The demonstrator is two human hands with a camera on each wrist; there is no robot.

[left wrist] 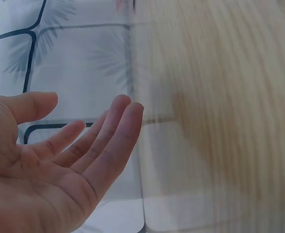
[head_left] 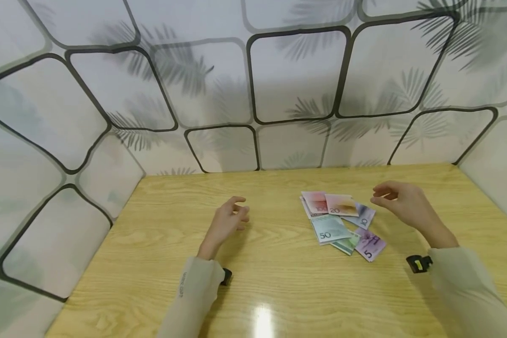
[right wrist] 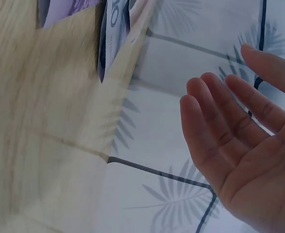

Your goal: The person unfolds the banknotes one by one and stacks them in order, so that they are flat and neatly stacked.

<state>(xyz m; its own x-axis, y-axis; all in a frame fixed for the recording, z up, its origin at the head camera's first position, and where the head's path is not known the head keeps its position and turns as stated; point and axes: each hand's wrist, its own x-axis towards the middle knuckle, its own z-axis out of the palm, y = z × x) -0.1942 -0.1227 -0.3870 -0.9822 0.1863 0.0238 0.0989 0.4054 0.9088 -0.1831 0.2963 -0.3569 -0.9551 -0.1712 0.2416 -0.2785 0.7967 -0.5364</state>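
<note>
Several paper banknotes lie in an overlapping group on the table, right of the middle. On top are a red 100 note (head_left: 314,202), an orange 20 note (head_left: 341,205) and a teal 50 note (head_left: 330,228). A blue 10 note (head_left: 364,216), a green note (head_left: 347,243) and a purple 5 note (head_left: 370,244) show at the right and lower edges. My right hand (head_left: 403,203) hovers just right of the blue note, holding nothing, fingers loosely bent. My left hand (head_left: 228,218) is held over the table left of the notes, palm bare, fingers relaxed.
The wooden table (head_left: 270,272) meets a back wall (head_left: 297,80) patterned with dark outlines and leaves, with side walls at left and right. A black strap device (head_left: 419,264) sits on the right wrist, and another (head_left: 226,277) on the left.
</note>
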